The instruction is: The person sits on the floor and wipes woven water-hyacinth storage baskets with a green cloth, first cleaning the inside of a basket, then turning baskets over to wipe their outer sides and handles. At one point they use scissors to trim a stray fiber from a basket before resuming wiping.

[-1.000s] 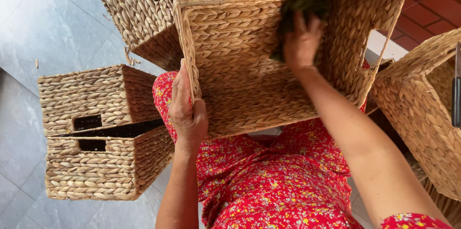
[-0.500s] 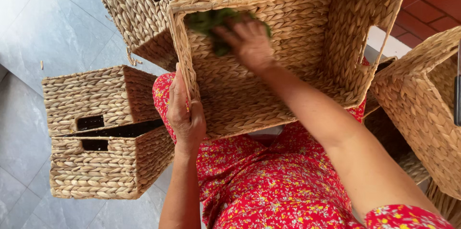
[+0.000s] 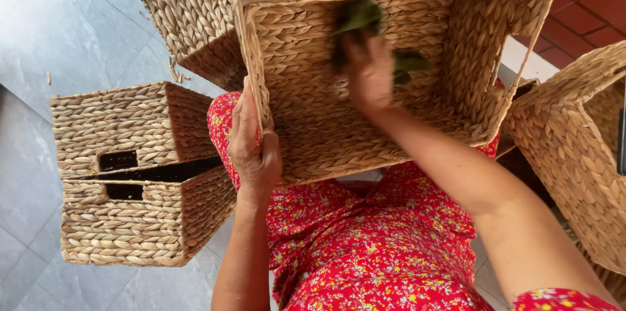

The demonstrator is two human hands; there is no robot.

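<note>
There is one camera only, worn on my head and tipped steeply down over my lap, so close that the woven basket fills the top centre. My left hand enters from 6 o'clock, my right hand from 4 o'clock. Grey floor tiles run off toward 9 and 10 o'clock
</note>
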